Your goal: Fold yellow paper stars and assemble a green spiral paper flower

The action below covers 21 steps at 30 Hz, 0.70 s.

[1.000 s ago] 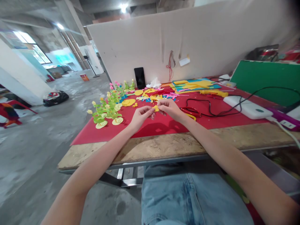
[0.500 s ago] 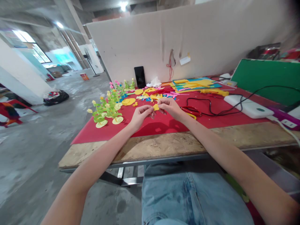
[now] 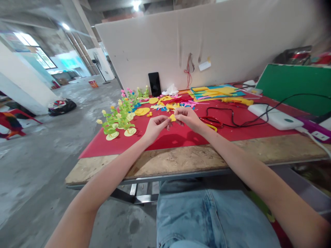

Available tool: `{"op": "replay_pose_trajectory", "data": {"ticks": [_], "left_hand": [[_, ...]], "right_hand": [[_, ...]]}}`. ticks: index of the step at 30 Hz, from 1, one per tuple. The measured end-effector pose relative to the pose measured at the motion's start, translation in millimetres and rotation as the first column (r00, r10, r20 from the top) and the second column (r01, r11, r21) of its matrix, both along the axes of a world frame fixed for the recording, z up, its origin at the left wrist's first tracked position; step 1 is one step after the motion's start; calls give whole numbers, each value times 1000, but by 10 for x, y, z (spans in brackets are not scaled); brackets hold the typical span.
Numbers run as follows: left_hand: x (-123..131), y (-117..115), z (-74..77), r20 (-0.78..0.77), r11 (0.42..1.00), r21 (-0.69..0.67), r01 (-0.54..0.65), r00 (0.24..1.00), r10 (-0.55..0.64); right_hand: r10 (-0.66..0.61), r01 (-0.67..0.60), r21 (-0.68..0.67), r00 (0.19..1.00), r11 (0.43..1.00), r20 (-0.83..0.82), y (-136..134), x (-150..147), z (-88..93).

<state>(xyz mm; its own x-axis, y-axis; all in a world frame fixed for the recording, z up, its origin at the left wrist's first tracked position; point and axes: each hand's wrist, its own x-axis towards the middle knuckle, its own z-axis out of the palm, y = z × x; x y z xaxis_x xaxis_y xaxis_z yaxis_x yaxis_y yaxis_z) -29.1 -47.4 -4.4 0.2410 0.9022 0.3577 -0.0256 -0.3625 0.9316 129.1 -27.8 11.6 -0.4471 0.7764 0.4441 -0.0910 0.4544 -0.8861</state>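
Left hand and right hand both pinch a small yellow paper piece held between them, above the red mat. A light fingertip grip near its edges seems best, to avoid creasing. Scissors lie just right of the right hand.

Change over one second: the yellow paper piece, pinched between the left hand and the right hand above the red mat toward its near edge, has turned slightly between the fingertips and shows a more pointed outline. Both hands have shifted minutely.
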Motion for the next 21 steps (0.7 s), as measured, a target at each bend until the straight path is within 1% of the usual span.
{"op": "replay_pose_trajectory", "data": {"ticks": [13, 18, 21], "left_hand": [[-13, -1, 12, -36, 1000, 13, 6, 999, -6], [-18, -4, -2, 15, 999, -3, 42, 999, -42], [-21, -7, -15, 87, 996, -30, 79, 993, -76]], "right_hand": [[-2, 2, 24, 1000, 1000, 25, 28, 13, -18], [9, -10, 26, 1000, 1000, 10, 28, 17, -14], [6, -6, 25, 1000, 1000, 6, 25, 14, -9]]}}
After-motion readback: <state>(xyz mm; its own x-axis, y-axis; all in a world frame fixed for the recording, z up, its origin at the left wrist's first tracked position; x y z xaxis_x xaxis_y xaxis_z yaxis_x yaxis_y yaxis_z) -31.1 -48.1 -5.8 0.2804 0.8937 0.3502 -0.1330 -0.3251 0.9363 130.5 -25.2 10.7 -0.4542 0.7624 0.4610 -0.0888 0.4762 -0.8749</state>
